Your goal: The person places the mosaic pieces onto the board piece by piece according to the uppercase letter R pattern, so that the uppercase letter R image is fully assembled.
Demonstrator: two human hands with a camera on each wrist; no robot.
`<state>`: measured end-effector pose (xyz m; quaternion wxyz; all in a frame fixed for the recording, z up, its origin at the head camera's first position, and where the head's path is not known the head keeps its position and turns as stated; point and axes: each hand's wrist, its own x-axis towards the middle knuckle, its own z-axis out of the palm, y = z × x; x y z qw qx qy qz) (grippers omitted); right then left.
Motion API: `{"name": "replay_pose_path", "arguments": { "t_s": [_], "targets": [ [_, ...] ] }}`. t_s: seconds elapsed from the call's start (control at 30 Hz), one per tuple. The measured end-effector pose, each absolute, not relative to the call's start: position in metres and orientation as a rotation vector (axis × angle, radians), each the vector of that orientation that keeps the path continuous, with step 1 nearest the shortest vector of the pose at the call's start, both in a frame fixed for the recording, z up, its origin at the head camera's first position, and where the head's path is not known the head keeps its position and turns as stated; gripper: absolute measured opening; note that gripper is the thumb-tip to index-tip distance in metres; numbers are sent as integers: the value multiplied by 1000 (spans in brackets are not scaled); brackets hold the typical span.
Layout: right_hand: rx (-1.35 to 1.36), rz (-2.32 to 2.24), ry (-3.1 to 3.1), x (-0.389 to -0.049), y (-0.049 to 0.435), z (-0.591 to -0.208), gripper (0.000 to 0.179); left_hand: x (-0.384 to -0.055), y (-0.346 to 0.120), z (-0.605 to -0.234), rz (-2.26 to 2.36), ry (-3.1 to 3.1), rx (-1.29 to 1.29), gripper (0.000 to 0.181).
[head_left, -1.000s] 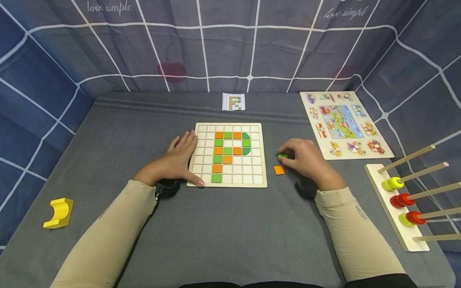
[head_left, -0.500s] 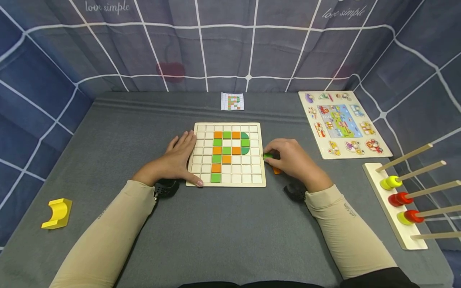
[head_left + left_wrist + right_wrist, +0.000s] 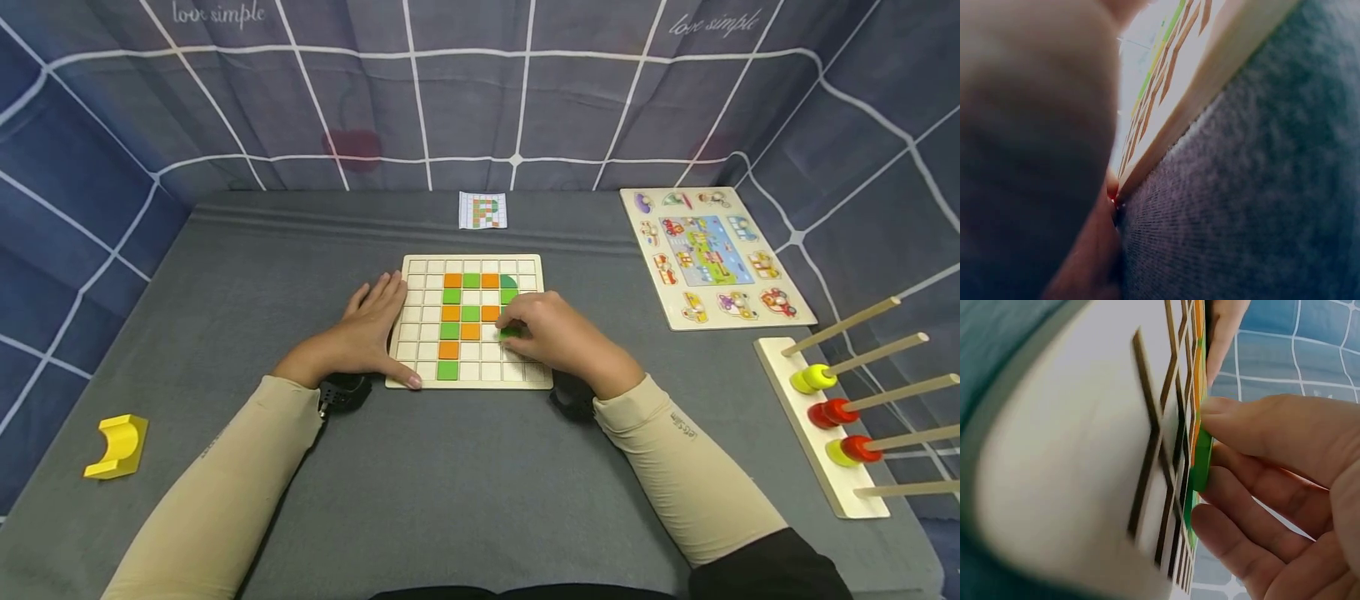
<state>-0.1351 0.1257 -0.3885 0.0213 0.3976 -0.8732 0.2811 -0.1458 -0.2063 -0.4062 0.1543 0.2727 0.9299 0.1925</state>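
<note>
A pale wooden grid board (image 3: 525, 379) lies mid-table, with green and orange square tiles and a dark green rounded piece (image 3: 508, 282) set in its cells in a P-like pattern. My left hand (image 3: 363, 337) rests with fingers extended along the board's left edge, thumb on the near left corner. Over the right part of the board, my right hand (image 3: 558, 337) pinches a green square tile (image 3: 1204, 459) between thumb and fingers, just beneath the pattern's loop. In the right wrist view the tile is tilted close to the grid. The hand covers the lower rounded piece.
A small pattern card (image 3: 483, 211) lies behind the board. To the right are a picture puzzle board (image 3: 652, 287) and a wooden peg stand (image 3: 817, 450) with red and yellow beads. A yellow arched block (image 3: 120, 447) sits at left. Hanging grid-pattern cloth surrounds the table.
My right hand has carried the green tile leftward from the table beside the board to over its right half. The loose orange tile is now hidden behind that hand. My left hand stays put.
</note>
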Motion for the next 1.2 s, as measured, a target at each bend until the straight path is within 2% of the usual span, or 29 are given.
{"name": "replay_pose_path", "arguments": {
  "t_s": [0.3, 1.2],
  "targets": [
    [1313, 864, -2723, -131, 109, -386, 17, -147, -206, -408, 574, 2671, 787, 161],
    [1279, 908, -2756, -125, 102, -388, 20, -146, -207, -408, 579, 2662, 787, 163]
  ]
}}
